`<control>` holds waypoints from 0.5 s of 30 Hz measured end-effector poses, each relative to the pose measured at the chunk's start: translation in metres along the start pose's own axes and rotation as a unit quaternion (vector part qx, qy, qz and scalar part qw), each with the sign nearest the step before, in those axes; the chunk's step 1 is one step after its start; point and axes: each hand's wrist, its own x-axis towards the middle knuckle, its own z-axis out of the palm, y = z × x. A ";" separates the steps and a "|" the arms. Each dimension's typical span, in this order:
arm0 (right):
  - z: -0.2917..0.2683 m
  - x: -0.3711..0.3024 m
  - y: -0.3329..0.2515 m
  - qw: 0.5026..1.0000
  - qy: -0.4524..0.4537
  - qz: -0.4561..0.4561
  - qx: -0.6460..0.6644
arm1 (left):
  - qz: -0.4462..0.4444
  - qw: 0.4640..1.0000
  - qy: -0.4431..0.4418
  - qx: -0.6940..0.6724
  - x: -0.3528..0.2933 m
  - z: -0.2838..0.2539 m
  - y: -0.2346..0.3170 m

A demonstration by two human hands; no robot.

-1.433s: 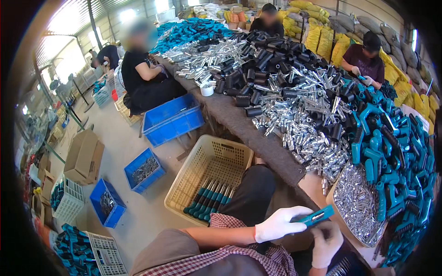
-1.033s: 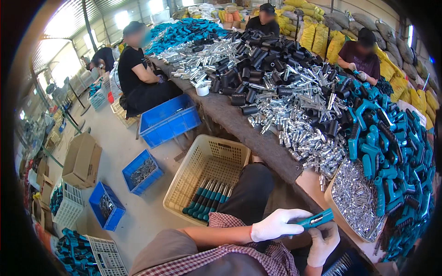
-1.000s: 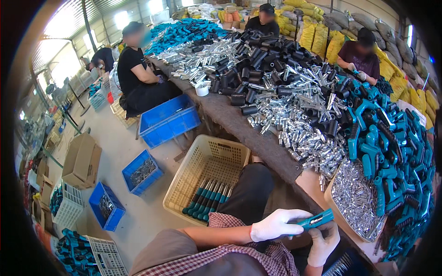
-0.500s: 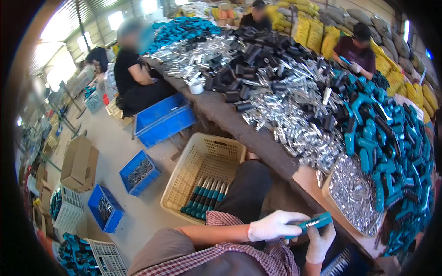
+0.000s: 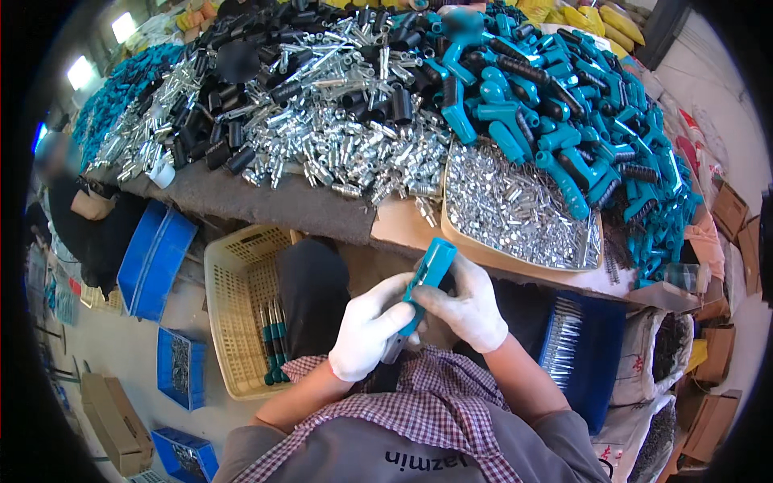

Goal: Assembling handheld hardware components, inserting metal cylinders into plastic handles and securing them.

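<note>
Both of my hands wear white gloves and meet in front of my chest around a teal plastic handle (image 5: 436, 262). The handle tilts up and away from me, its lower end dark grey. My left hand (image 5: 369, 328) is closed on its lower part from the left. From the right, my right hand (image 5: 473, 307) grips the handle, thumb across its near face. Some fingers are hidden behind it. Just beyond stands a cream tray (image 5: 523, 262) of small metal parts. Right of it rises a heap of teal handles (image 5: 555, 133) with black grips.
Silver cylinders (image 5: 322, 145) and black sleeves (image 5: 217, 153) cover the bench. By my left knee, a cream basket (image 5: 224, 330) holds several teal-handled tools (image 5: 274, 342). A blue bin (image 5: 594, 362) with silver rods (image 5: 561, 332) stands to my right. Smaller blue bins (image 5: 179, 366) sit on the floor.
My view has swung to the right. The teal handle, held nearly level before, now points up and away. Both hands have closed in around it.
</note>
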 end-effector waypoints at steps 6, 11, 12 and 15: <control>-0.011 0.035 -0.030 0.980 -0.091 -0.122 -0.126 | 0.028 0.980 -0.076 -0.181 0.003 -0.028 0.002; -0.029 0.124 -0.066 0.907 -0.052 -0.205 -0.365 | 0.051 0.957 -0.068 -0.276 0.019 -0.060 0.001; -0.034 0.157 -0.061 0.872 0.005 -0.270 -0.409 | 0.052 0.956 -0.036 -0.285 0.020 -0.065 -0.002; -0.038 0.240 -0.055 0.845 0.105 -0.186 -0.491 | 0.049 0.960 -0.010 -0.274 0.026 -0.072 -0.008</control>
